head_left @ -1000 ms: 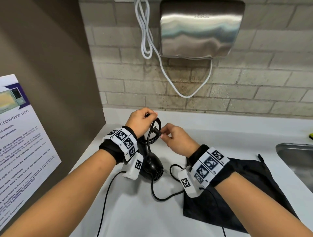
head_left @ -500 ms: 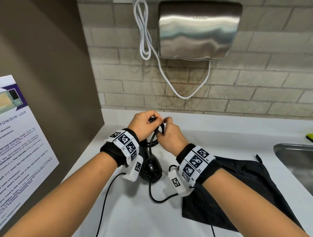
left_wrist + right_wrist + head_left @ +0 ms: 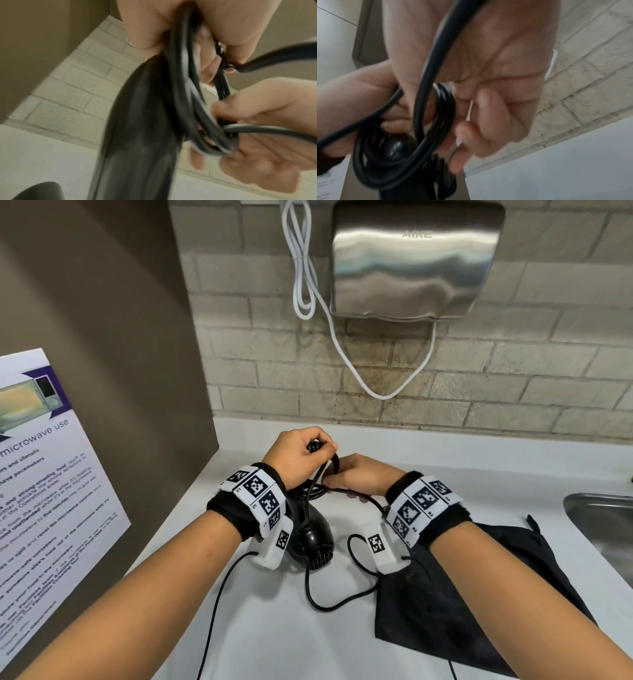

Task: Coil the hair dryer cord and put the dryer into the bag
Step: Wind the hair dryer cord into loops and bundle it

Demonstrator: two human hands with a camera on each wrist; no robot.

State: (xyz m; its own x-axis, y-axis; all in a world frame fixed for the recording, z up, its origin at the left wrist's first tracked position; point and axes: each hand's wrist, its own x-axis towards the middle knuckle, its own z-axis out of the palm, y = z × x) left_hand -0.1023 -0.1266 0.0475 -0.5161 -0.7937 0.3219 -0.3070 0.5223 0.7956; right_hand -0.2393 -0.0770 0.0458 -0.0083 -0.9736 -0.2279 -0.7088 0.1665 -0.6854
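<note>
Black cord (image 3: 337, 599) loops gathered tighter; right hand (image 3: 359, 475) dropped lower.

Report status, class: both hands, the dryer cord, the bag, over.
Left hand grips coiled cord loops above hair dryer. Right hand feeds cord into coil. Slack cord on counter. Bag flat, unobstructed.

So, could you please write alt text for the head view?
Both hands coil a black cord above a dryer standing on a white counter: left hand grips the loops, right hand feeds. A black bag lies right.
</note>
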